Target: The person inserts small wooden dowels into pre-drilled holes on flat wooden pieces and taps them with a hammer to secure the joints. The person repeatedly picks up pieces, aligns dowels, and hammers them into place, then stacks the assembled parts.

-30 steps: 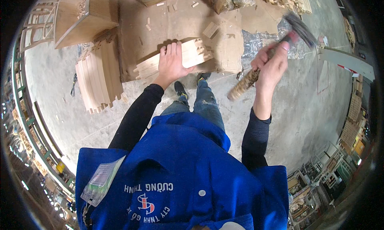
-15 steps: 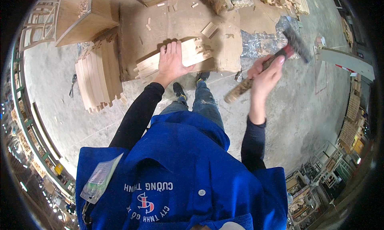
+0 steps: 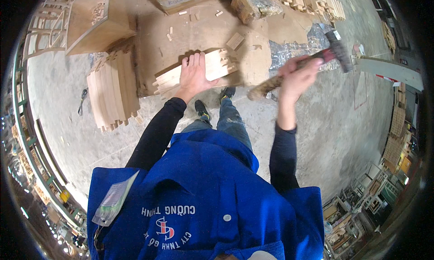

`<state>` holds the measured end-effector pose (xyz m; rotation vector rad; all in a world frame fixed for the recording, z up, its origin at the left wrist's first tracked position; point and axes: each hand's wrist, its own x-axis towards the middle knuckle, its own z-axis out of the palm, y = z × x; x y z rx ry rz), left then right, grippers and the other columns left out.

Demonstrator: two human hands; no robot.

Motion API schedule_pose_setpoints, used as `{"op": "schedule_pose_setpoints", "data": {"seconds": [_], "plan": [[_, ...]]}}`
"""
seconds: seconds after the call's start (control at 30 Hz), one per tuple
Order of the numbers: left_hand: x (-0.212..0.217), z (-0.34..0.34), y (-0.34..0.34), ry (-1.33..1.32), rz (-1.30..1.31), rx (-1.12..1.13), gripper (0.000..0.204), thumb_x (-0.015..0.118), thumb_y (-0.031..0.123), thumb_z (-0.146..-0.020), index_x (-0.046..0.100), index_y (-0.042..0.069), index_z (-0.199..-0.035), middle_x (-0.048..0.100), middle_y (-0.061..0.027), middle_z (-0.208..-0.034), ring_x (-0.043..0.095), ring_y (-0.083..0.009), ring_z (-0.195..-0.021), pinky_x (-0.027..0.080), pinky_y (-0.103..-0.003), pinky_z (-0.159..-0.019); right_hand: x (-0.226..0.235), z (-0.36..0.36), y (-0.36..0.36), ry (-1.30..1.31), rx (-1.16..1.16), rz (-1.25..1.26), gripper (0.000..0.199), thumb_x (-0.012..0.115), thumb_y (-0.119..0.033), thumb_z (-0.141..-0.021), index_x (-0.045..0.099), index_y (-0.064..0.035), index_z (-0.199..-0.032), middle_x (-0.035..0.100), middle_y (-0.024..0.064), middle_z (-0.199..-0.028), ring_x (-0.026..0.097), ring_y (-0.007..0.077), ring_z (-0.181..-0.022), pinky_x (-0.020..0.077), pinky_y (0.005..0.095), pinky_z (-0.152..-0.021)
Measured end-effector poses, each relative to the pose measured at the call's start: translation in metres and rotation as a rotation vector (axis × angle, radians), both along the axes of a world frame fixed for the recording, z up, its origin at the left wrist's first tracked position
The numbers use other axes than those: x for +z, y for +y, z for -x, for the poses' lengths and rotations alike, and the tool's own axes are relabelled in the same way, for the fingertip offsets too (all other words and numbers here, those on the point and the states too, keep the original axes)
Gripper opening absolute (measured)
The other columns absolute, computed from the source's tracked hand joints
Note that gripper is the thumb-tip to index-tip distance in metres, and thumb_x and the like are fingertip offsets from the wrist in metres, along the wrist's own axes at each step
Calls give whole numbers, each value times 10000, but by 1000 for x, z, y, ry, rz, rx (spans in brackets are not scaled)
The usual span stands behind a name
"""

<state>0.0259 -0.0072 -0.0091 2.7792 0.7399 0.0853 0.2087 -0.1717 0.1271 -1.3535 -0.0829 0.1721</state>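
Note:
A row of pale wooden slats [image 3: 219, 65] with notched ends lies side by side on the cardboard-covered work surface before me. My left hand [image 3: 194, 77] rests across them, fingers bent over the far edge and thumb along the near side, gripping them. Off to the right, my right hand [image 3: 296, 81] is wrapped around a hammer [image 3: 340, 54], raised and slightly blurred. Its dark metal head points away to the right, and the worn, brownish handle end sticks out at the left of the hand.
Left of the cardboard [image 3: 153, 47] stands a stack of similar slats [image 3: 110, 90], with a plywood bin [image 3: 97, 27] behind it. Small wooden pegs and a short block [image 3: 235, 41] lie beyond my slats. A battered block [image 3: 255, 4] and more slats [image 3: 312, 0] are at the back.
The hammer and my right hand have shifted slightly, with the handle end moving left and up. My left hand stays on the slats. The whole view has tilted a little.

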Motion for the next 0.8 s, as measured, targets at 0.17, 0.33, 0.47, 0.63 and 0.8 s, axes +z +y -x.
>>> {"op": "schedule_pose_setpoints", "data": {"seconds": [0.17,0.33,0.47,0.63,0.8], "plan": [[3,-2,-3,26,19,-4,978,804,568,-665,472,-62,-1335,524,-153,-1165,501,-301,-1113,352,-441,-990,-138,57,3,-343,589,1037,582,508,-518,-1033,648,38,-932,675,255,-790,683,447,-765,525,519,-705],[0,0,-4,-54,-51,8,953,809,575,-648,516,-60,-1295,531,-134,-1123,510,-282,-1083,366,-421,-956,-90,0,-10,-245,516,1102,585,489,-525,-1033,658,33,-1074,686,308,-814,698,475,-842,532,547,-755],[4,0,-1,-46,1,23,968,825,575,-647,497,-41,-1317,531,-145,-1131,508,-300,-1112,364,-431,-971,-109,-29,-18,-381,325,1344,495,526,-426,-1023,606,1,-1260,669,305,-993,672,457,-969,533,524,-849],[41,18,15,-114,195,-4,1027,867,561,-653,449,-45,-1368,538,-196,-1218,515,-357,-1187,384,-456,-1025,-145,-29,-9,-918,358,1342,515,582,-112,-904,527,-5,-1405,544,233,-1343,536,444,-1231,464,488,-1049],[106,47,25,-290,580,-23,1022,909,431,-708,387,-78,-1424,506,-236,-1366,491,-368,-1316,380,-443,-1128,-154,-46,45,-1123,718,1095,567,518,-50,-914,526,-183,-1464,472,166,-1512,508,403,-1309,427,462,-1121]]}}
